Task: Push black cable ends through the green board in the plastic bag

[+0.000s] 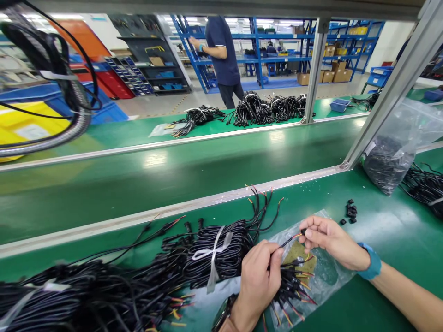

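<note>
One black cable (287,242) pinched in the left hand (260,273) meets a connector (303,231) pinched in the right hand (327,240), seemingly mid-fitting, needing straight alignment.

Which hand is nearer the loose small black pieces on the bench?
Right. The right hand is just left of the small black pieces, not touching them; the left hand is farther left and closer to the wearer.

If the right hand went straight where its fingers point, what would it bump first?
The right hand would probably meet the left hand, across the thin cable between them; depth is unclear.
</note>
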`<state>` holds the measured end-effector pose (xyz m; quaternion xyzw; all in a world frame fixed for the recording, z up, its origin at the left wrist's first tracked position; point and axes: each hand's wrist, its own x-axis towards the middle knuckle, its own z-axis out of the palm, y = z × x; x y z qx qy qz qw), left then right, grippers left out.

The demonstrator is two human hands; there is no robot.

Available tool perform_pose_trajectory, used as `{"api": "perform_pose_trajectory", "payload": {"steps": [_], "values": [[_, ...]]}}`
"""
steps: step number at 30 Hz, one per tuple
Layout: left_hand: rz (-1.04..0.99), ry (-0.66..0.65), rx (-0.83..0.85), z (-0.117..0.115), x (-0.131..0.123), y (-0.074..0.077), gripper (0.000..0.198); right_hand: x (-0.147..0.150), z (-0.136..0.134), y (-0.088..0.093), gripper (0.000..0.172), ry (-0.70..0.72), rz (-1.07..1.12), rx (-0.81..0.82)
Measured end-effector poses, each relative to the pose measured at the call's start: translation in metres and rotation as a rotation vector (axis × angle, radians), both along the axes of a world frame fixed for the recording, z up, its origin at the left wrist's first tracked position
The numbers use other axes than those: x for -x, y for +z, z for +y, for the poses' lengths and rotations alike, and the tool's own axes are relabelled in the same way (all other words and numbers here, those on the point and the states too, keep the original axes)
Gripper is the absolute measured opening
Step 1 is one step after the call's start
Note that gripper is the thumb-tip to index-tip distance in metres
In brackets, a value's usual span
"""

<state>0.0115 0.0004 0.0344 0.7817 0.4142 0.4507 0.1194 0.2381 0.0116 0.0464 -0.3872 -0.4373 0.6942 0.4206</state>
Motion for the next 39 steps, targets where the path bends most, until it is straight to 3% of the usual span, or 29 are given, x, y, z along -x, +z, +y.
{"api": "perform_pose_trajectory", "payload": {"steps": [21, 39], "values": [[-0.003, -0.030, -0.027, 0.0007, 0.0009, -0.0003, 0.013, -0.0015, 0.0014, 0.0000, 0.036, 0.022, -0.020, -0.017], [0.047, -0.041, -0.014, 0.0014, 0.0010, -0.0003, 0.014, -0.0010, 0.0016, 0.0020, 0.032, 0.033, 0.117, 0.037]]}}
